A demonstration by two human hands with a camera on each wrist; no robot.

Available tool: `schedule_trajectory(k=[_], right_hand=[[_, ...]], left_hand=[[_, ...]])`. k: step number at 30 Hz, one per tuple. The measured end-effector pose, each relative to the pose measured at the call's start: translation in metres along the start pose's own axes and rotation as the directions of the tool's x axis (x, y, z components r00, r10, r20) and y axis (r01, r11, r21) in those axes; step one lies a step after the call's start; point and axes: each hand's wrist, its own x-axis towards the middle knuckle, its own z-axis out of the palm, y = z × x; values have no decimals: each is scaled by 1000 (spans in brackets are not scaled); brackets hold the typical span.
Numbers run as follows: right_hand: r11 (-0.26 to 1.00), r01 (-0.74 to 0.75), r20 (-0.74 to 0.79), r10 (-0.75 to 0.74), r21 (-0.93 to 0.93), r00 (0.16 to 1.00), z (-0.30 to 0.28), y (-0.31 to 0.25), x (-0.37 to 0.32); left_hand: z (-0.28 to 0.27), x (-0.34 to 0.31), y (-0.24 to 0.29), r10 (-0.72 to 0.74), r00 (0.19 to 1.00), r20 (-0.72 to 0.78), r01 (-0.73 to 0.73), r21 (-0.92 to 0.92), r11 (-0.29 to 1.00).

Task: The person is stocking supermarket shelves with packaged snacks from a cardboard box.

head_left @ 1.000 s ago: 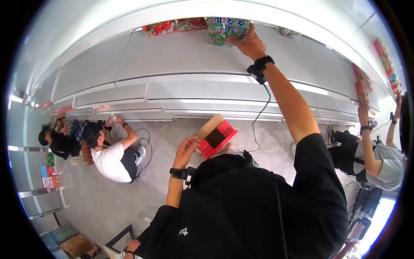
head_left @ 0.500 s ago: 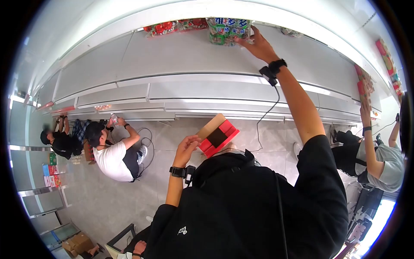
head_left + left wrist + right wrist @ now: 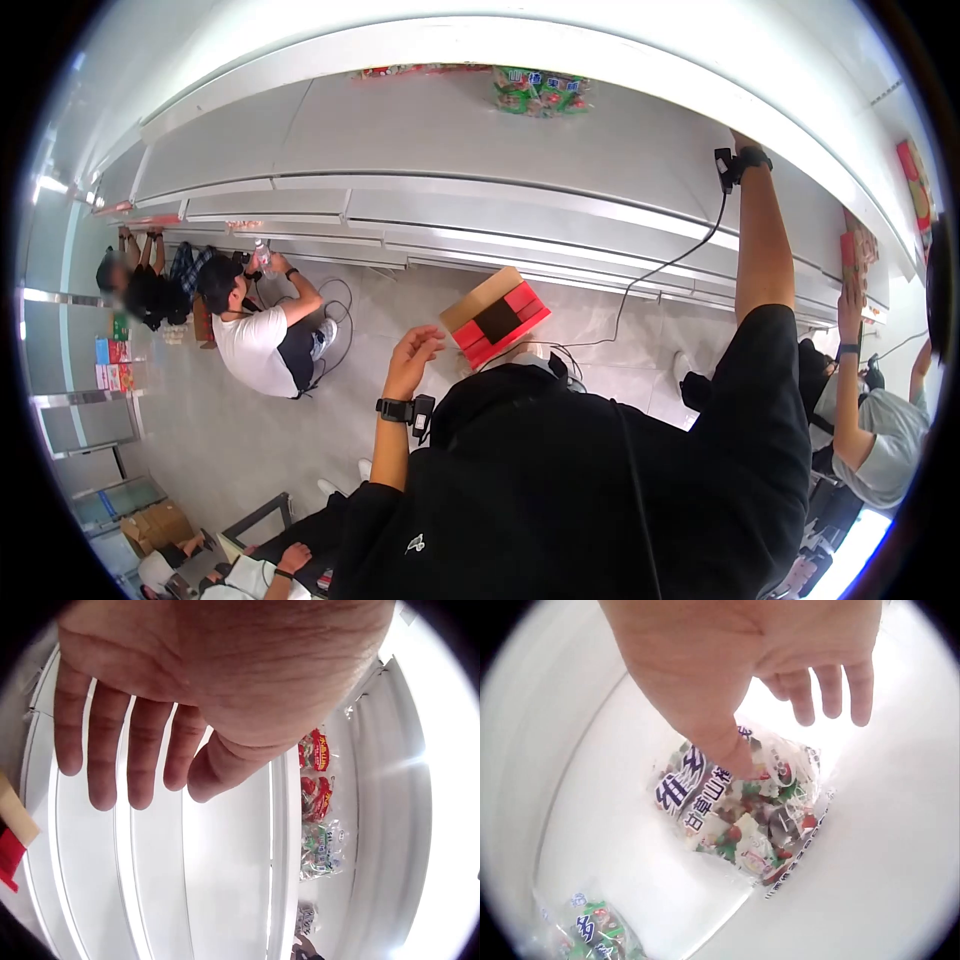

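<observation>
Over in the R wrist view, R hand [image 3: 750, 667] hangs above a candy bag [image 3: 757, 825] lying on a white shelf [image 3: 652, 855]. Bag's clear plastic w/ purple lettering, red/green/white bits showing thru. Thumb reaches down across it & the fingers are out past its far edge w/ gaps btwn 'em, so the hand's spread apart, not clamped. Can't tell if the thumb tip touches. A green bag [image 3: 596, 930] pokes in at the bottom L corner, well apart from the first one.

L wrist view: L hand [image 3: 202, 682] is palm to cam, fingers pointing down, loose & apart. Bare white shelves [image 3: 232, 862] run behind it. Off to the R are two red bags [image 3: 316, 799], then the green bag, then the candy bag, small & blurry w/ part of R hand right by it. Corner of a red box [image 3: 11, 844] shows at the L edge.

Head view: R hand's mostly behind the shelf lip [image 3: 480, 40], so can't tell abt its fingers from here, & the candy bag's hidden too. Green bag sits well to the L of it. L hand is just beside the red box, fingers loosely bent. Further L, a person in a white tee [image 3: 260, 350] crouches holding something clear [image 3: 262, 257]. Far R, a person in grey [image 3: 885, 445] has a hand up at some red packs [image 3: 855, 255].
</observation>
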Motion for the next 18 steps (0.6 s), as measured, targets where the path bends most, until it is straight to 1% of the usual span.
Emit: schedule_trajectory(k=[3,10,14,16,18], right_hand=[[983,-106,72,96,148,993,-6,-11,2],[901,-231,224,155,367,962,-18,-53,-7],[835,-317,325,177,451,929,-35,-79,-21],[793,-376,388,193,479,901,-43,-94,-28],[744,-444,460,206,499,864,-55,-110,-36]], left_hand=[[2,-5,0,-11,999,-30,12,8,1000],[2,-12,-9,-7,998,-70,9,31,999],[3,-13,-10,-4,999,-49,5,19,1000],[3,-9,-5,-5,1000,-24,5,11,1000],[-1,-3,-3,1,1000,20,-2,46,999]])
